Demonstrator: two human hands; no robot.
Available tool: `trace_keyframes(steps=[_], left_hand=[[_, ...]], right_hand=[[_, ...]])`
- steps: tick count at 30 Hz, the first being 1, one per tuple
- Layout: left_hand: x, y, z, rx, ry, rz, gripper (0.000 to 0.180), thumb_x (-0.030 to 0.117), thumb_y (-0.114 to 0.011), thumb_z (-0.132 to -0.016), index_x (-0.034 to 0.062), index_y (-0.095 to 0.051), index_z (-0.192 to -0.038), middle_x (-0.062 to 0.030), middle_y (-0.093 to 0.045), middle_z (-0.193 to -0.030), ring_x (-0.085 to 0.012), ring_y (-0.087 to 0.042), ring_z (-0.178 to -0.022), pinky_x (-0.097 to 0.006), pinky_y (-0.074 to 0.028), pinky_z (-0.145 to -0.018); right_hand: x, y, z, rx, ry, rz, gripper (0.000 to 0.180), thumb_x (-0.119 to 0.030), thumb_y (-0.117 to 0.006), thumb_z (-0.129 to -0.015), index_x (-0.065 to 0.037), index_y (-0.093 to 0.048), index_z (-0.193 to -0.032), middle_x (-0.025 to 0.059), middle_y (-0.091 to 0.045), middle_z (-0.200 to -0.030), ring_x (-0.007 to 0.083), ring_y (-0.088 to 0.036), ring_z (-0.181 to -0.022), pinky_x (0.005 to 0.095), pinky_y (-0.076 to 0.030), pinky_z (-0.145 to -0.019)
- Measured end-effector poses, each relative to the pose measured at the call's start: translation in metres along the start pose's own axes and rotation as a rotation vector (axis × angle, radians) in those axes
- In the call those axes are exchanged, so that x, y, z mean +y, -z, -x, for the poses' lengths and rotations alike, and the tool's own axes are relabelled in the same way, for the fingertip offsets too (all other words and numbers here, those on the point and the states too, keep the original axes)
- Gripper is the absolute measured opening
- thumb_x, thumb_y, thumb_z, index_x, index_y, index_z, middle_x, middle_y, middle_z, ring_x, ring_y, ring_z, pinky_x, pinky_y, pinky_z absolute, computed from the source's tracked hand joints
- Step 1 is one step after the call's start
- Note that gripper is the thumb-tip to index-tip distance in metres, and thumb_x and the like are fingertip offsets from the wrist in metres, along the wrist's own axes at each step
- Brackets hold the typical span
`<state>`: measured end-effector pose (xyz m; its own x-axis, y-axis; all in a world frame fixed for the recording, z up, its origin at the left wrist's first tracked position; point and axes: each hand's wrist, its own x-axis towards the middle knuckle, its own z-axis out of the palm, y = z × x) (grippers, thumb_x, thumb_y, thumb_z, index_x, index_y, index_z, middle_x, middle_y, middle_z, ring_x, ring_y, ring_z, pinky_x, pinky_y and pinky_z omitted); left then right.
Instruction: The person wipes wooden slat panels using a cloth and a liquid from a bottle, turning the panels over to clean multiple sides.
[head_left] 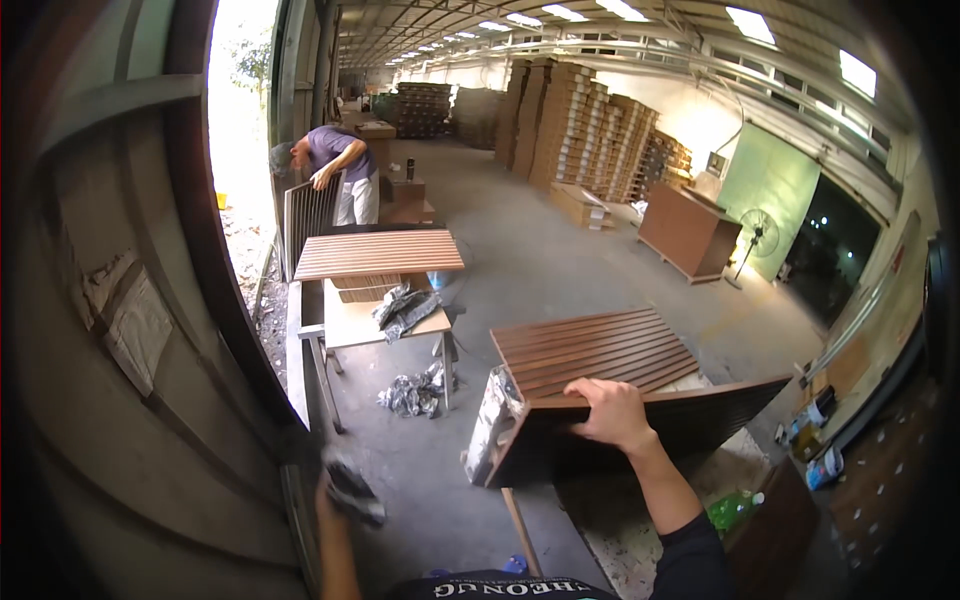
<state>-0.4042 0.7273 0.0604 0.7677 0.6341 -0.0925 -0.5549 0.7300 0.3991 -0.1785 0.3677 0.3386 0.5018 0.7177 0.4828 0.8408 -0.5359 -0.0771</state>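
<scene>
My right hand (610, 412) grips the top edge of a dark brown slatted wood panel (650, 435) that stands tilted on its edge, in front of a stack of similar reddish slatted panels (590, 348). My left hand (345, 490) is low by the metal wall, closed around a dark object that looks like a cloth or small tool; it is blurred. A crumpled grey rag (492, 420) hangs at the panel's left end.
A table (385, 322) ahead carries a slatted panel (378, 252) and grey rags (402, 308); more rags (412, 392) lie on the floor beneath. A person (335, 170) bends over a panel by the doorway. Stacked boards (580, 120), a brown cabinet (690, 232), a fan (757, 235).
</scene>
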Motion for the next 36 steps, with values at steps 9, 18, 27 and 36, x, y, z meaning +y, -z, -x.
trace_keyframes(steps=[9, 18, 27, 36], left_hand=[[0.003, -0.071, 0.020, 0.264, 0.076, -0.249, 0.004, 0.006, -0.053, -0.067, 0.0079, -0.050, -0.066, -0.0023, -0.049, -0.060, -0.0135, -0.048, -0.052, -0.028, -0.038, -0.051], [-0.064, -0.098, 0.045, -0.001, 0.287, -0.113, 0.017, 0.005, -0.047, -0.065, 0.0005, -0.054, -0.080, -0.0096, -0.059, -0.079, -0.0251, -0.060, -0.078, -0.039, -0.050, -0.080], [-0.214, -0.211, 0.034, -0.271, -0.521, -1.009, 0.050, 0.006, -0.053, -0.074, -0.0022, -0.044, -0.123, -0.0126, -0.056, -0.098, -0.0224, -0.054, -0.090, -0.033, -0.045, -0.082], [-0.158, -0.220, 0.018, -0.416, 0.247, -0.499, 0.051, 0.037, -0.032, -0.100, 0.0000, -0.042, -0.133, -0.0115, -0.053, -0.126, -0.0207, -0.050, -0.114, -0.033, -0.037, -0.099]], right_hand=[[-0.006, -0.001, -0.006, -0.148, -0.165, 0.099, 0.040, -0.027, -0.080, -0.053, -0.015, -0.067, -0.089, 0.0053, -0.067, -0.084, 0.0276, -0.064, -0.077, 0.0375, -0.051, -0.069], [-0.009, -0.004, -0.003, -0.115, -0.148, 0.100, 0.036, -0.026, -0.078, -0.055, -0.016, -0.066, -0.088, 0.0034, -0.067, -0.080, 0.0243, -0.065, -0.075, 0.0350, -0.051, -0.067], [-0.011, -0.012, -0.004, -0.057, -0.106, 0.174, 0.037, -0.034, -0.076, -0.058, -0.016, -0.066, -0.090, 0.0056, -0.068, -0.082, 0.0261, -0.066, -0.079, 0.0379, -0.052, -0.071], [-0.008, -0.005, 0.002, -0.034, -0.117, 0.115, 0.042, -0.037, -0.079, -0.056, -0.013, -0.064, -0.088, 0.0056, -0.067, -0.079, 0.0244, -0.065, -0.076, 0.0376, -0.050, -0.068]])
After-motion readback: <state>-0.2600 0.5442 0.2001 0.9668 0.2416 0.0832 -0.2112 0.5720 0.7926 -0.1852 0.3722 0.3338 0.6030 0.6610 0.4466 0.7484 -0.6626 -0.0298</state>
